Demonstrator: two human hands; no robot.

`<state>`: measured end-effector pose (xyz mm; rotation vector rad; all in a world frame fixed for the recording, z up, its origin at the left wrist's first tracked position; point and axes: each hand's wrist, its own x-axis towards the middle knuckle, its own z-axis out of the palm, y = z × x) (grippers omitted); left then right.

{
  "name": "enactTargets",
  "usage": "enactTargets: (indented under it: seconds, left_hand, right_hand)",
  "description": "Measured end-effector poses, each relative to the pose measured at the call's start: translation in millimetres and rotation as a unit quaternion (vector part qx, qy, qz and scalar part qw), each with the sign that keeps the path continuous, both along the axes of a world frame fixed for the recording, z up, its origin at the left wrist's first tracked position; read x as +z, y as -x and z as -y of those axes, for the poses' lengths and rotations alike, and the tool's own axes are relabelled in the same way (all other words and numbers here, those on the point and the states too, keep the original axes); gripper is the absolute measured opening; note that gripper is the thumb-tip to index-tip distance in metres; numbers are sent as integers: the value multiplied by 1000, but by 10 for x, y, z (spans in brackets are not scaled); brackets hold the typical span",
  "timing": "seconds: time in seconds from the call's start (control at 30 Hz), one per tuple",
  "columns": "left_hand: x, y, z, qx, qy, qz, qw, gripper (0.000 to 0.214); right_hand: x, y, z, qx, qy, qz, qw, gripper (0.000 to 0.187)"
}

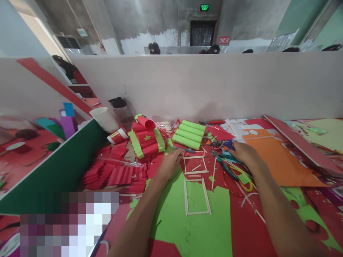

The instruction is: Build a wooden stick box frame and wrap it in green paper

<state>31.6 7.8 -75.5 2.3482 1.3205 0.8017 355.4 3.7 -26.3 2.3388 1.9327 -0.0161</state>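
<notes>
The white stick frame (185, 196) lies flat on a green paper sheet (193, 228) in the middle of the surface (241, 228), between the person's 2 forearms. A second, smaller stick frame (196, 172) lies just beyond it, on red paper.

The left hand (169, 163) rests palm down just beyond and to the left of the white stick frame. Its fingers (179, 152) are stretched out and loosely spread, holding nothing, and their tips come close to a blue pen (187, 150) without clearly touching it.

The right hand (245, 153) lies palm down beyond and to the right of the frame, over a tangle of tools that includes teal-handled scissors (227, 167). Its fingers point away from the camera and are mostly hidden behind the back of the hand, so I cannot tell whether they are closed around anything.

Further beyond the frame sits a row of green paper rolls (187, 135). To the left of these is a bundle of red paper rolls (147, 141) bound with green bands and marked with a yellow star. A pile of folded red paper (112, 173) lies to the left of the frame. A white cup (104, 119) and a dark bottle (120, 109) stand further back on that side. An orange sheet (278, 160) spreads out to the frame's right, past the right hand.
</notes>
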Motion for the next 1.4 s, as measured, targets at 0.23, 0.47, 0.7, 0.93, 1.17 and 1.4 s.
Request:
enactTargets:
  seconds: [0.23, 0.47, 0.7, 0.93, 1.17, 1.4]
  left_hand:
    - [13, -3, -1, 0, 18, -11, 1000, 19]
    - [8, -4, -12, -14, -4, -35, 999, 20]
    - [15, -3, 1, -16, -15, -59, 998, 23]
    - [34, -6, -16, -18, 9, -50, 999, 19]
    - [41, -10, -7, -10, 9, -37, 999, 16]
    - [52, -6, 2, -5, 22, -30, 999, 17]
  right_hand:
    - [30, 57, 12, 1, 3, -6, 1000, 27]
    - [11, 33, -3, 9, 2, -12, 1000, 27]
    - [-24, -3, -31, 14, 8, -8, 1000, 28]
    - [-36, -15, -41, 9, 9, -15, 1000, 27]
    - [-28, -17, -43, 13, 10, -25, 1000, 28]
    - [-14, -11, -25, 15, 11, -19, 1000, 27]
